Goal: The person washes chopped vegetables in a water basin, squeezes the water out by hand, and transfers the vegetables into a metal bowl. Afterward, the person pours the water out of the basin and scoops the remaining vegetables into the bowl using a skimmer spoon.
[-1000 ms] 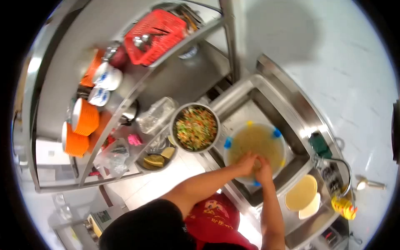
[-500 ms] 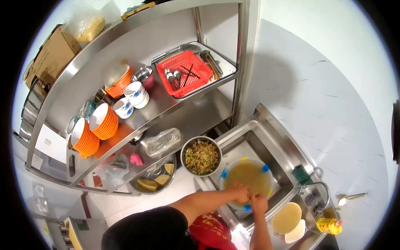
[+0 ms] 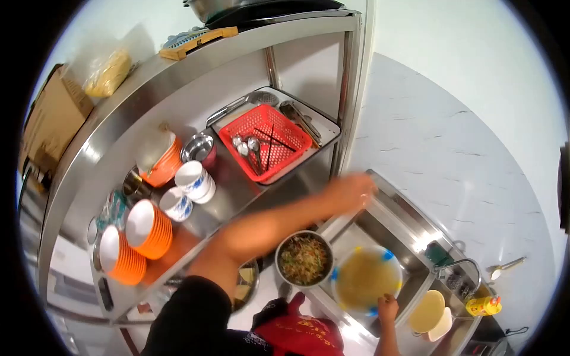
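Note:
My left hand (image 3: pixel 355 193) is stretched out above the back corner of the steel sink (image 3: pixel 389 237), its fingers smeared by motion; whether it holds anything cannot be made out. Lower right, my right hand (image 3: pixel 388 307) has its fingers curled closed at the near rim of a round basin with blue and yellow marks. Cloudy yellowish liquid (image 3: pixel 368 279) fills this basin, which sits in the sink. Left of it, under my left forearm, stands a metal pot (image 3: pixel 304 258) of chopped mixed vegetables.
A steel shelf (image 3: pixel 237 199) on the left bears a red basket (image 3: pixel 265 142) with spoons and chopsticks, orange bowls (image 3: pixel 148 228) and white-blue bowls (image 3: pixel 195 181). Right are a faucet (image 3: pixel 472 267), a yellow tub (image 3: pixel 427 311) and a yellow bottle (image 3: pixel 484 306).
My left hand has left the basin and swung up and away over the sink's back corner. My right hand remains by the basin's near rim. The view has shifted, showing more of the upper shelf.

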### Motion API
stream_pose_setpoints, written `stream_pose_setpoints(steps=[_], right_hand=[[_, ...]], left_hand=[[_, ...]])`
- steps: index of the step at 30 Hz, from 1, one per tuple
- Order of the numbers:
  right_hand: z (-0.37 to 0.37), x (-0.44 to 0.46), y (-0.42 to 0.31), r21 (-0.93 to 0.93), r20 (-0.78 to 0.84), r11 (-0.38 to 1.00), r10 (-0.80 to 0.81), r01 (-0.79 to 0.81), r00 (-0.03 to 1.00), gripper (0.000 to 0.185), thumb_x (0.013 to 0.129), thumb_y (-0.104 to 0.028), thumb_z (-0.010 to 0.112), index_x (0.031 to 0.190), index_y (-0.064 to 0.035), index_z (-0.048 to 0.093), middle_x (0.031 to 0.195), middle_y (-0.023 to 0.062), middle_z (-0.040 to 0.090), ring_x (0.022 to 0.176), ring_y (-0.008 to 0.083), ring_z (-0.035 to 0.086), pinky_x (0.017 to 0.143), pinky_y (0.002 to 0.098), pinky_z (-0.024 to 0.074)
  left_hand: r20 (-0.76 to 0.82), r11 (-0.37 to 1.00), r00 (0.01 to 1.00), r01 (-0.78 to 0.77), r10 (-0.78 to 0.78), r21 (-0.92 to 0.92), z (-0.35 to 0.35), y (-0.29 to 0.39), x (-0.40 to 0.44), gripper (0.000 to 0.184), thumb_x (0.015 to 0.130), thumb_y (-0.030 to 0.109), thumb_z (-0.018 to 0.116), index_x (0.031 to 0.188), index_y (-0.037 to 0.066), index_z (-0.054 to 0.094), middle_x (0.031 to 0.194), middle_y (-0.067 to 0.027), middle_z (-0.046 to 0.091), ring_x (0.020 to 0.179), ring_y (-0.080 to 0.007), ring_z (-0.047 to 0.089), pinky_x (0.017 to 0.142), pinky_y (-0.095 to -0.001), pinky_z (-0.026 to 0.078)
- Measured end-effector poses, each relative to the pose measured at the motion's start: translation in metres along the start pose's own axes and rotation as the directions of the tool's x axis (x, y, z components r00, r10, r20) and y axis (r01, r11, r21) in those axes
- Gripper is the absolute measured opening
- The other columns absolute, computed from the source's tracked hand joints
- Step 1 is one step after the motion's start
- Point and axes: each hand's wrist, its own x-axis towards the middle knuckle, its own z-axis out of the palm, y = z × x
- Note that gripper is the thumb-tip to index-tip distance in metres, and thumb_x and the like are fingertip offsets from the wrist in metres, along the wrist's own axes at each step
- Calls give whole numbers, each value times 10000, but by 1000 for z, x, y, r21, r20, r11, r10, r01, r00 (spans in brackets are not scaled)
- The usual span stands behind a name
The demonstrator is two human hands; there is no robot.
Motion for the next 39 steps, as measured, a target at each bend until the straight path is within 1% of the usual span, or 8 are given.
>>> stream_pose_setpoints(steps=[3,7,9,11,26,35,37,39], right_hand=[[21,-16,-5,119,-12,973,201,-198,980,302,751,-184,656,963,27,695,933,188,711,875,278,692,804,352,523],[63,-42,29,315,-64,883,385,-348,921,144,758,-116,610,715,11,662,613,87,632,524,161,601,492,316,480],[63,-59,21,305,-62,873,417,-381,907,141,770,-99,594,658,-17,620,553,42,563,451,115,528,407,288,416],[51,-81,4,419,23,810,441,-409,897,121,780,-93,594,704,-4,625,583,65,587,484,145,564,433,298,453],[17,-104,-9,385,103,714,596,-584,796,147,803,-114,602,840,27,625,677,101,621,545,197,615,468,320,508],[17,-80,-49,381,215,733,522,-563,825,87,819,-75,603,807,11,617,658,74,611,522,150,566,471,298,478],[31,-71,-14,582,240,632,469,-513,850,111,820,-89,613,750,-3,607,623,65,587,527,138,555,473,298,465],[20,-59,-26,449,212,775,390,-444,896,135,813,-106,586,690,-50,581,607,16,539,527,97,505,452,276,384]], left_hand=[[-314,944,936,238,-160,230,-135,-100,55,250,825,168,595,1031,40,656,990,-174,668,923,-328,648,811,-427,510],[-395,619,870,489,-296,615,-274,-279,72,274,788,182,614,982,-3,669,1026,-250,658,989,-399,635,863,-466,509],[-345,528,777,617,-526,584,-312,-262,49,377,792,247,657,1087,12,662,1127,-251,634,1089,-377,609,921,-434,500],[-454,376,684,710,-572,595,-341,-384,45,406,781,272,701,1096,19,660,1148,-218,640,1112,-353,607,933,-432,498],[-435,126,635,644,-638,755,-332,-387,41,348,863,154,628,1203,108,568,1267,-102,597,1184,-285,575,968,-414,474],[-442,231,819,539,-365,810,-348,-349,51,216,876,143,552,1086,93,558,1142,-134,613,1084,-315,592,890,-454,510],[-490,270,835,547,-252,792,-342,-324,49,181,887,143,532,1051,68,554,1104,-162,620,1055,-345,603,843,-461,527],[-492,340,857,514,-155,788,-332,-295,43,183,900,134,507,1047,32,545,1072,-198,621,1022,-375,613,831,-456,530]])
